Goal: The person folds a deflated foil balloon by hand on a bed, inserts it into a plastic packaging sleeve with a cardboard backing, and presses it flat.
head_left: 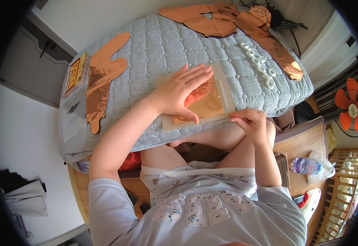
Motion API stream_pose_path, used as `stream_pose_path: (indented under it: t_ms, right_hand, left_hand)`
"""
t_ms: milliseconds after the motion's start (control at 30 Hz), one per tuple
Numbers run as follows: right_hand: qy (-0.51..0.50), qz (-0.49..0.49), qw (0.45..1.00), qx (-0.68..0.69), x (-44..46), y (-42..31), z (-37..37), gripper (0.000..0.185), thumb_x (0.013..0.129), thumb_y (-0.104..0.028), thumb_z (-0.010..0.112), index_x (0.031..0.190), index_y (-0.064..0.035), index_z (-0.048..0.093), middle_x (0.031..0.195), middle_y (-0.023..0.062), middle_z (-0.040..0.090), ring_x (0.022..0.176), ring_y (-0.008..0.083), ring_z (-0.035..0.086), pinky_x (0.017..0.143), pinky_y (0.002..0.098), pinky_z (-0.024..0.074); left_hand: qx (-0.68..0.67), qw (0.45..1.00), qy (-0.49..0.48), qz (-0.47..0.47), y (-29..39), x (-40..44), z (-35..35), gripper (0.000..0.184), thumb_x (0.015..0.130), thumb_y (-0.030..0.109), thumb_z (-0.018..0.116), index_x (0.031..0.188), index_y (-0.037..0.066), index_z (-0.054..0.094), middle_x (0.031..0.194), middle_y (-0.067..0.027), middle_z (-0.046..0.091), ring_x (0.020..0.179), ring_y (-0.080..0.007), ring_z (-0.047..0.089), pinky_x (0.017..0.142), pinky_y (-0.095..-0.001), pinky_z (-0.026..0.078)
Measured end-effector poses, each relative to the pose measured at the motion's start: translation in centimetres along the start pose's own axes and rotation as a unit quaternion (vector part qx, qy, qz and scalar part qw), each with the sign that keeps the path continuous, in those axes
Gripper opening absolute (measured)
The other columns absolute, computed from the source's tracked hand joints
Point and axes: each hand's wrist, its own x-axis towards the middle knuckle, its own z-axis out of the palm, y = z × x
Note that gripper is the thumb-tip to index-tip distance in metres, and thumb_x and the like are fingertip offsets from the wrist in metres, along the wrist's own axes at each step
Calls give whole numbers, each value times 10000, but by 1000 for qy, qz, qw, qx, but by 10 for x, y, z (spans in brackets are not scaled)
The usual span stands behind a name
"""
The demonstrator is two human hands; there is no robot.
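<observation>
A clear plastic bag (224, 88) with a folded copper-coloured foil piece (211, 104) inside lies on the quilted grey mattress in front of me. My left hand (183, 92) rests palm down on the bag, fingers stretched out and thumb apart. My right hand (248, 122) pinches the bag's near right corner between thumb and fingertips.
Flat copper foil balloons (109, 67) lie on the left and along the far edge (211, 24). White rings (261, 65) sit in rows at right. A yellow box (75, 76) stands at left. An orange-bladed fan (352, 107) and a plastic bottle (306, 166) are at right.
</observation>
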Motion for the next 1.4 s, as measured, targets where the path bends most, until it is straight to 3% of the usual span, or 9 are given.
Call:
stream_pose_path:
  t_ms: [133, 200, 333, 400, 567, 633, 900, 1200, 1400]
  right_hand:
    - [32, 78, 993, 76, -6, 4, 8, 120, 849, -79, 841, 940, -20, 791, 849, 46, 781, 704, 59, 676, 612, 212, 515]
    - [27, 88, 993, 70, -9, -1, 7, 110, 859, -72, 834, 941, -15, 789, 850, 39, 781, 709, 47, 667, 612, 205, 509]
    - [19, 122, 988, 93, -20, -6, 8, 96, 878, -64, 820, 941, -2, 783, 854, 29, 780, 700, 23, 641, 609, 190, 493]
    - [22, 134, 984, 111, -28, 2, 10, 96, 878, -59, 821, 936, 4, 779, 855, 28, 777, 702, 23, 635, 613, 188, 488]
    - [22, 173, 966, 190, -38, 7, 12, 84, 873, -27, 816, 921, 17, 763, 833, 26, 757, 726, 35, 628, 648, 188, 482]
    - [1, 187, 960, 208, -43, 9, 12, 47, 907, 21, 755, 909, 22, 707, 878, 77, 743, 826, 130, 700, 770, 246, 553]
    - [41, 93, 973, 207, -41, 8, 20, 114, 809, -4, 845, 879, 3, 755, 888, 59, 730, 763, 122, 636, 701, 246, 491]
    - [78, 118, 966, 219, -47, 0, 30, 159, 768, 11, 858, 905, 16, 777, 900, 96, 771, 811, 155, 696, 737, 267, 518]
    - [45, 81, 983, 156, -48, -3, 26, 259, 773, -47, 876, 1010, 3, 784, 909, 61, 760, 705, 83, 593, 624, 232, 442]
  left_hand:
    - [133, 988, 22, 71, 18, -16, -8, 754, 773, 660, 750, 1330, 163, 638, 1312, -75, 641, 1244, -273, 589, 1128, -455, 408]
    - [154, 987, 5, 50, 31, -37, -8, 343, 853, 430, 777, 1054, 166, 691, 993, 15, 671, 1024, -220, 645, 989, -408, 474]
    - [122, 988, 28, -88, 69, -79, -6, 298, 863, 377, 776, 1059, 161, 717, 982, 12, 707, 1008, -217, 670, 927, -393, 482]
    - [30, 985, 69, -153, 79, -98, -7, 412, 870, 481, 732, 1120, 154, 742, 1156, -58, 735, 1108, -254, 686, 976, -409, 476]
    - [21, 987, 41, -154, 103, -123, -4, 451, 837, 415, 796, 1209, 166, 735, 1315, -21, 707, 1274, -190, 638, 1163, -398, 361]
    - [82, 978, 117, -154, 104, -133, 21, 388, 817, 354, 824, 1154, 170, 768, 1287, -9, 721, 1267, -175, 642, 1192, -400, 321]
    - [19, 956, 213, -199, 110, -147, 45, 251, 796, 208, 846, 1044, 178, 828, 1306, -31, 715, 1291, -195, 632, 1213, -412, 287]
    - [-204, 828, 332, -403, 138, -154, 57, 192, 845, 128, 834, 1036, 124, 830, 1091, -11, 484, 1060, -151, 476, 878, -280, 409]
    - [-405, 752, 332, -400, 139, -156, 53, 183, 997, 123, 694, 1117, -3, 750, 1108, -107, 708, 972, -187, 708, 878, -289, 555]
